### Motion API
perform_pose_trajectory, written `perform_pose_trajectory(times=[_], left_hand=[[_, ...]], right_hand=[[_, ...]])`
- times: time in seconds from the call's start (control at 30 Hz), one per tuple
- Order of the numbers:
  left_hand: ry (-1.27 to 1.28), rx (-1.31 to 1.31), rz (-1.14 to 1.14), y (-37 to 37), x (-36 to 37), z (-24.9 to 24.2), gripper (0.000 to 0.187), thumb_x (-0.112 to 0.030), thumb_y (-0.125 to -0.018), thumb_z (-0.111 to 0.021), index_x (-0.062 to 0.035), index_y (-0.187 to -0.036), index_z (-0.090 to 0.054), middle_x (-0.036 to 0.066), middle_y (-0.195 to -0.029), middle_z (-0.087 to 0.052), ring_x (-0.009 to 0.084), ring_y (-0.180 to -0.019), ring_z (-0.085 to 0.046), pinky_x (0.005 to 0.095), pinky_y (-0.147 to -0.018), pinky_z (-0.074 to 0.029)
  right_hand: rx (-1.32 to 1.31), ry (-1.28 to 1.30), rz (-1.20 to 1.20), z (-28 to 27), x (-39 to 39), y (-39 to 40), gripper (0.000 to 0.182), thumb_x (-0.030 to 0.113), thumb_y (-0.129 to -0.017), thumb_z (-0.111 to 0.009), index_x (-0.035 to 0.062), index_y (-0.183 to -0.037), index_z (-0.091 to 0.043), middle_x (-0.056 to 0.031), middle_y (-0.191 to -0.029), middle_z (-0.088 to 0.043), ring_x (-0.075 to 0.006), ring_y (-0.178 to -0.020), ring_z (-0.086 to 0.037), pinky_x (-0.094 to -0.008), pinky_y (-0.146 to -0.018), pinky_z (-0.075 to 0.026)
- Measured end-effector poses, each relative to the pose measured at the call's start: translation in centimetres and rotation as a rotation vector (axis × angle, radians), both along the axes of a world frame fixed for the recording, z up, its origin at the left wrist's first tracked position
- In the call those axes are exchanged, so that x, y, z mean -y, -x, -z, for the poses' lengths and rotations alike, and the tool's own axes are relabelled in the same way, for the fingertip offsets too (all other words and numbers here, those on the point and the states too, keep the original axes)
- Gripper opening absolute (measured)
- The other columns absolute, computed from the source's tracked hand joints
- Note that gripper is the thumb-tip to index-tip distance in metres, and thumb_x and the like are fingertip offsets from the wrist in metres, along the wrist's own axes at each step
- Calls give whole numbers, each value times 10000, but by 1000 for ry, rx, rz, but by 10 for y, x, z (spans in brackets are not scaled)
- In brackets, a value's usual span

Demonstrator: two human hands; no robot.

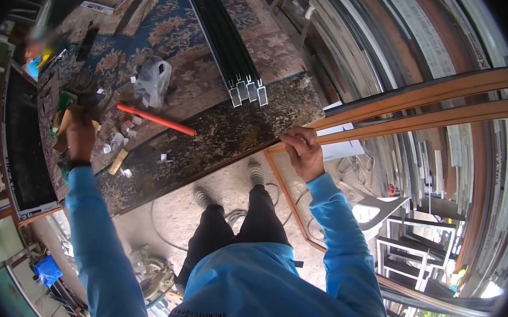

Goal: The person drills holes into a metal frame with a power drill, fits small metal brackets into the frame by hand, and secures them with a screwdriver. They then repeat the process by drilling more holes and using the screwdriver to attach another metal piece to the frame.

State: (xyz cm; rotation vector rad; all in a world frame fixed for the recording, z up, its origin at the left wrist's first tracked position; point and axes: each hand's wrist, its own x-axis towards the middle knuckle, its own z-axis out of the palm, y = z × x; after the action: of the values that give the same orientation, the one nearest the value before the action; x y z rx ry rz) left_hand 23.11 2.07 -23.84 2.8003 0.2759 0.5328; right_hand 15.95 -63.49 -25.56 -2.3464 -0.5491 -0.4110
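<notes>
My left hand [81, 134] reaches over the left part of the worktable, beside a tan piece [66, 119] and a green item [64, 103]. Its fingers are mostly hidden behind the back of the hand. Near the table's front edge, my right hand [304, 152] has its fingers curled together; anything within them is too small to make out. It is close to the end of a brown frame [353, 131]. Between the hands lies an orange-red bar [156, 120]. A clear plastic bag [153, 80] sits behind it, and several small white pieces [116, 140] are scattered near my left hand.
Dark metal profiles [217, 28] lie lengthwise on the carpet-covered worktable [238, 127], their cut ends facing me. Many long profiles [397, 38] are stacked along the right. A dark panel [20, 132] stands at the left. Cables [160, 229] lie on the floor by my feet.
</notes>
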Motion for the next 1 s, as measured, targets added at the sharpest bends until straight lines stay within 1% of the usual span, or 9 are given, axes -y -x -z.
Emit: perform_pose_trajectory(times=[0.07, 0.13, 0.2, 0.27, 0.33, 0.4, 0.6, 0.73, 1.0], left_hand=[[48, 11, 11, 33, 54, -106, 213, -134, -1075, -611, -30, -1259, -640, 161, -1070, -781, 323, -963, -774, 410, -827, -597], [258, 41, 228, 54, 109, -179, 198, -63, -1070, -635, -12, -1259, -667, 97, -1084, -763, 121, -954, -719, 269, -788, -565], [388, 47, 277, 65, 197, -236, 202, -28, -978, -768, -19, -1178, -746, 57, -971, -793, 48, -897, -683, 254, -793, -564], [470, -172, 421, 71, 259, -264, 163, -8, -941, -794, -4, -1103, -777, 83, -971, -804, 81, -889, -733, 260, -790, -582], [344, -303, 615, 67, 320, -272, 119, -19, -937, -799, -1, -1054, -782, 94, -941, -789, 104, -867, -735, 259, -778, -572], [200, -289, 784, 55, 355, -255, 127, -42, -897, -824, 3, -1006, -780, 116, -894, -793, 189, -788, -773, 306, -738, -594], [155, -376, 805, 36, 404, -237, 100, -61, -884, -819, -5, -952, -773, 142, -857, -778, 294, -761, -772, 366, -729, -601], [154, -448, 781, 35, 416, -231, 92, -68, -901, -800, -7, -961, -767, 149, -899, -783, 286, -806, -778, 391, -736, -596], [16, -430, 840, 25, 433, -232, 111, -87, -894, -789, -15, -973, -760, 174, -890, -762, 366, -824, -749, 447, -750, -583]], right_hand=[[56, 53, -92, 0, 8, -8, 351, -20, -856, -803, 162, -1155, -775, -86, -1174, -684, -343, -1063, -672, -455, -898, -585], [71, 63, -160, 0, 14, -14, 342, -15, -862, -798, 165, -1152, -781, -85, -1173, -673, -336, -1048, -668, -456, -886, -584], [58, 36, -197, 0, 18, -19, 318, -7, -868, -799, 159, -1139, -786, -87, -1175, -662, -327, -1030, -668, -453, -876, -584], [-32, -139, -189, 6, 17, -19, 303, 2, -869, -806, 152, -1131, -790, -86, -1172, -657, -317, -1027, -669, -449, -875, -586], [-90, -242, -199, 11, 21, -22, 285, 17, -874, -811, 147, -1127, -791, -84, -1160, -653, -309, -1019, -670, -444, -876, -588], [-121, -276, -217, 12, 23, -26, 266, 39, -883, -816, 142, -1127, -791, -82, -1139, -650, -305, -1007, -671, -439, -877, -591], [-125, -222, -311, 5, 30, -36, 158, 114, -932, -786, 131, -1089, -784, -77, -1114, -652, -301, -1044, -656, -435, -879, -591], [-130, -197, -329, 3, 30, -39, 141, 120, -937, -777, 121, -1078, -773, -76, -1102, -653, -308, -1051, -645, -444, -888, -584], [-106, -169, -347, 0, 31, -41, 150, 112, -934, -777, 115, -1083, -766, -75, -1095, -651, -311, -1044, -640, -447, -893, -573]])
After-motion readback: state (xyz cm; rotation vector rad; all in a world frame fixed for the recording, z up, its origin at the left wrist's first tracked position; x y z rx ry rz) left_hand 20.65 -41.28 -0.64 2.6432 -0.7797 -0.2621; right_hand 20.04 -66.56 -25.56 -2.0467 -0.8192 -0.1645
